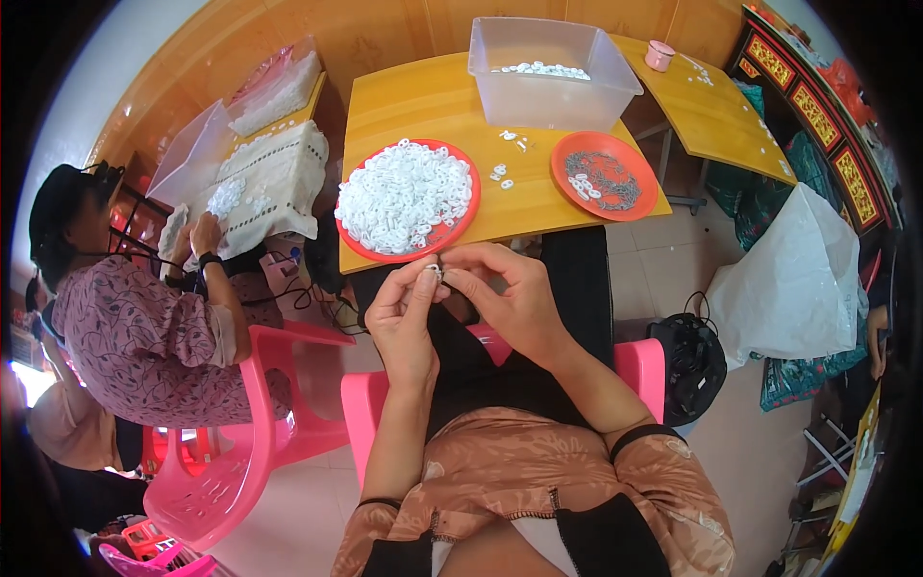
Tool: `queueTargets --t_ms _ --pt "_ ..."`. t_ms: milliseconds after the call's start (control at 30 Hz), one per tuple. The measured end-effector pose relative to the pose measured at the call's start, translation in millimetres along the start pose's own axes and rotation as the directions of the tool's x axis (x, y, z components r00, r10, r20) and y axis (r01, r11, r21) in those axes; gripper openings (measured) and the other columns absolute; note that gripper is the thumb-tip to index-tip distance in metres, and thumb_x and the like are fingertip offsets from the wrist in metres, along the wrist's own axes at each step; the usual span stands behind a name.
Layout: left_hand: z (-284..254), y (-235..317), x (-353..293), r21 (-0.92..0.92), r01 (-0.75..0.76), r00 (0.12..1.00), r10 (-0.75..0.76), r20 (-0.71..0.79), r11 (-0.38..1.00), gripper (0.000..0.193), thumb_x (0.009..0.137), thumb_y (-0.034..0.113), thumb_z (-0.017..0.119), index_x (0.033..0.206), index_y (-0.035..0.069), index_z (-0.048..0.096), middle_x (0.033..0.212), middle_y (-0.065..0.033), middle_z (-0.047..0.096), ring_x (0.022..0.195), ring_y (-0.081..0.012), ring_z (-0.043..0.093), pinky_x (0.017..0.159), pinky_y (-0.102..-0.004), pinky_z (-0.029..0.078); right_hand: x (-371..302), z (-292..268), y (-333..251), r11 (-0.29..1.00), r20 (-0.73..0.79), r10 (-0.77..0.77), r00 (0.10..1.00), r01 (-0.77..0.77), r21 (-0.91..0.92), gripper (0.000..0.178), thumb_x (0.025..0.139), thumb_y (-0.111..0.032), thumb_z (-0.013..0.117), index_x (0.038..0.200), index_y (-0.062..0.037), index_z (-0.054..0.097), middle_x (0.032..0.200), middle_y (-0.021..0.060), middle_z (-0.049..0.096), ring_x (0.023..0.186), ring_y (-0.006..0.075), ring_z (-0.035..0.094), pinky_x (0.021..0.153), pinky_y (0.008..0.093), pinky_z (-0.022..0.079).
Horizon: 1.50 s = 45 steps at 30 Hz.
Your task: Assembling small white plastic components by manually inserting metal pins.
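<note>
My left hand (405,313) and my right hand (508,296) meet in front of the table edge, above my lap. Both are closed, with thumbs and fingertips pinched on one small white piece (436,272), mostly covered by the fingers. Just beyond them is a red round tray (473,207) heaped with small white oval plastic pieces (404,197) that have holes. To the right stands an orange-red dish (567,144) with many thin grey metal parts (615,183) and several white pieces at its left side. A few loose white pieces (500,173) lie between the tray and the dish.
A clear plastic bin (553,101) with white pieces stands on the wooden table (404,96). At left, a person (154,327) works at a cloth-covered table (288,178). A pink cup (660,56) sits on another table. On the right floor are a black bag (687,370) and a white sack (793,279).
</note>
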<state>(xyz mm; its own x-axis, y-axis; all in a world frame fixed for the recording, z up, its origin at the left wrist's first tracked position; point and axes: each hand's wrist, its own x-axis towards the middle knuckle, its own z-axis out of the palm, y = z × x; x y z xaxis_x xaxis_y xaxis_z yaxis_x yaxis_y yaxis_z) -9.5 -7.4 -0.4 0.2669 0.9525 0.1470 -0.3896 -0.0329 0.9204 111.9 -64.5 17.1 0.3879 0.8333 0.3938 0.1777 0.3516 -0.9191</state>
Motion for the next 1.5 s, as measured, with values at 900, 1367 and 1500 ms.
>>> queueTargets --t_ms 900,1367,1500 --pt "-32.5 3.8 28.8 -0.126 -0.022 0.981 -0.003 -0.193 0.992 0.02 0.089 0.006 0.064 0.106 -0.003 0.066 0.085 -0.0049 0.067 0.073 -0.0088 0.061 0.068 -0.0209 0.048 80.7 -1.2 73.4 0.893 0.117 0.135 0.984 -0.07 -0.444 0.023 0.081 -0.02 0.069 0.093 -0.0011 0.07 0.084 0.0148 0.068 0.076 0.0234 0.067 0.068 0.0329 0.051" --pt "-49.2 3.6 36.6 -0.251 0.015 0.98 -0.064 -0.188 0.968 0.019 0.09 0.009 0.062 0.106 -0.002 0.065 0.084 -0.0038 0.066 0.071 -0.0081 0.059 0.067 -0.02 0.046 116.8 25.6 134.3 0.688 0.188 0.079 0.979 0.083 -0.721 0.019 0.078 -0.018 0.069 0.088 -0.0019 0.069 0.079 0.0145 0.069 0.073 0.0266 0.066 0.067 0.0355 0.051" --pt "-41.6 -2.1 33.0 -0.18 0.061 0.983 -0.09 -0.158 0.982 0.018 0.09 0.008 0.062 0.105 -0.002 0.065 0.085 -0.0044 0.066 0.074 -0.0092 0.061 0.069 -0.021 0.047 89.7 10.3 100.9 0.912 0.215 0.401 0.891 -0.411 0.005 0.019 0.087 -0.017 0.065 0.093 0.0017 0.068 0.082 0.0075 0.068 0.07 0.0133 0.062 0.064 0.0252 0.049"
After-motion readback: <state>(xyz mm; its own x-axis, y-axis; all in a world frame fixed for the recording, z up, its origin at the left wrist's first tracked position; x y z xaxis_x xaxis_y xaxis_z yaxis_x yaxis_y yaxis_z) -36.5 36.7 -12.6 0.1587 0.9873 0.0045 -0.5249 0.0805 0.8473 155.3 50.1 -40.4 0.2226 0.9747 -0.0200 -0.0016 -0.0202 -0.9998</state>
